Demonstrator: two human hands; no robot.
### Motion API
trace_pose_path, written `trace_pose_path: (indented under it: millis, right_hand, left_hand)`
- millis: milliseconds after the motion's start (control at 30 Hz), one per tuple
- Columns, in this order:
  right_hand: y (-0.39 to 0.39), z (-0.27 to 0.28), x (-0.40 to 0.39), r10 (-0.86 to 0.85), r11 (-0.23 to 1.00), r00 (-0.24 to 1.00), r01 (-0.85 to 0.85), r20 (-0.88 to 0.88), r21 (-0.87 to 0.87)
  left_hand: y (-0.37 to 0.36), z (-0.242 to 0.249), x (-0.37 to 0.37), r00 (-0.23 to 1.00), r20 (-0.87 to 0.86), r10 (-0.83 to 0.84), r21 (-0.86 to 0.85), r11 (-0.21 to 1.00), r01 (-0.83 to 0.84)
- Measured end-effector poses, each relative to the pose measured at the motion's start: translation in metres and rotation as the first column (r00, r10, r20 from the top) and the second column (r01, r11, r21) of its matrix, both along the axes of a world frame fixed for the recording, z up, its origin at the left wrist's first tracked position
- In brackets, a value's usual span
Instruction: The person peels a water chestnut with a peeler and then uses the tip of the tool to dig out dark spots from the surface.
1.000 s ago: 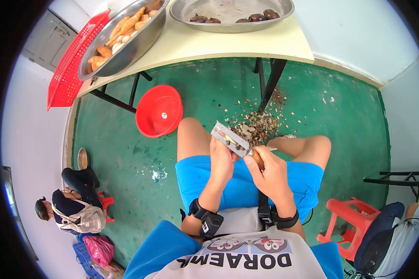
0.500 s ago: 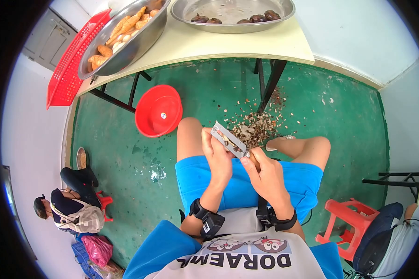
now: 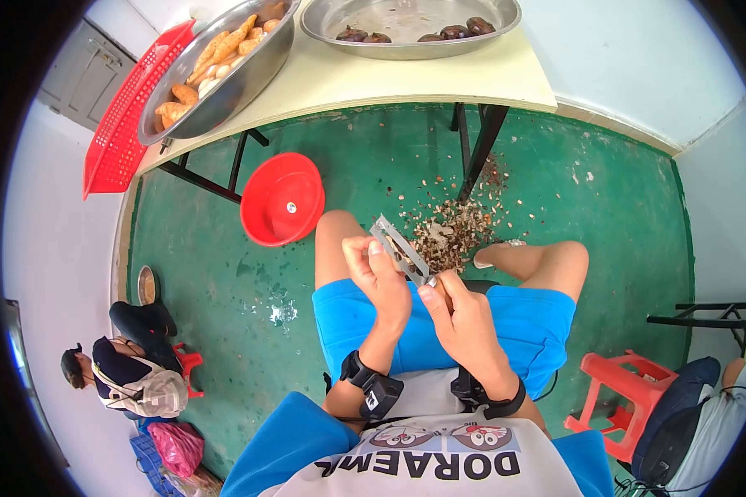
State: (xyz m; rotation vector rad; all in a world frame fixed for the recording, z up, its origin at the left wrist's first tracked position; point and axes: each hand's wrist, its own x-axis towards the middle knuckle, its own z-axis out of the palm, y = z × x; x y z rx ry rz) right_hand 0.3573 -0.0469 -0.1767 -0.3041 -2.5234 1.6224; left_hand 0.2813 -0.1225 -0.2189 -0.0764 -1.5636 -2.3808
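Observation:
Over my lap, a metal peeler (image 3: 403, 251) with a wide slotted head points up and left. My right hand (image 3: 466, 321) is closed round its handle end, the thumb lying along it. My left hand (image 3: 383, 282) is closed at the peeler's head, with the thumb and forefinger pinching near its left edge. Small pale and dark bits show by the slot; whether anything else sits behind the head in the left fingers is hidden. Below the hands, peel scraps (image 3: 452, 234) lie heaped on the green floor.
Ahead stands a table (image 3: 373, 83) with a metal bowl (image 3: 249, 87) of tubers and a metal tray (image 3: 414, 48) holding several dark round pieces. A red basin (image 3: 282, 203) is on the floor. A person (image 3: 137, 364) sits at left; a red stool (image 3: 617, 393) stands right.
The left thumb has come up onto the near side of the peeler's head, and the left hand has shifted slightly left. The peeler has turned a little, showing its slot more edge-on.

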Motion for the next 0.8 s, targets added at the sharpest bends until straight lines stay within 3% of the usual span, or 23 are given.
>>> trace_pose_path:
  millis: [167, 233, 300, 433, 467, 533, 633, 800]
  right_hand:
    - [0.009, 0.0, -0.003, 0.031, 0.998, 0.999, -0.03, -0.012, 0.059]
    - [0.008, -0.001, -0.003, 0.028, 0.999, 1.0, -0.028, -0.007, 0.035]
    - [0.007, 0.001, -0.002, 0.037, 0.993, 0.997, -0.029, 0.075, -0.113]
    - [0.006, 0.001, -0.003, 0.02, 0.99, 0.995, -0.007, 0.097, -0.138]
    - [0.01, 0.0, -0.005, 0.025, 0.998, 0.999, -0.023, 0.044, -0.061]
    - [0.016, -0.003, -0.008, 0.035, 0.999, 0.999, -0.034, -0.009, 0.017]
    - [0.02, -0.006, -0.008, 0.061, 0.998, 0.994, -0.06, -0.091, 0.011]
    - [0.014, -0.002, -0.005, 0.018, 0.988, 0.997, -0.007, 0.069, -0.152]
  left_hand:
    - [0.002, 0.003, 0.002, 0.994, 0.073, -0.077, 0.129, 0.989, 0.068]
    - [0.001, 0.0, 0.001, 0.999, 0.028, -0.045, 0.058, 0.997, 0.043]
    - [0.002, -0.001, 0.001, 0.999, 0.034, -0.019, 0.017, 1.0, 0.018]
    - [0.001, -0.01, -0.004, 0.999, -0.016, 0.051, -0.098, 0.994, -0.053]
    - [0.001, -0.01, -0.003, 0.999, -0.016, 0.05, -0.099, 0.994, -0.052]
    - [0.005, 0.009, 0.001, 0.979, 0.165, -0.121, 0.173, 0.981, 0.092]
    - [0.007, 0.019, 0.004, 0.96, 0.214, -0.179, 0.24, 0.962, 0.126]
    - [0.005, -0.001, 0.003, 0.992, 0.098, -0.084, 0.01, 0.996, 0.083]
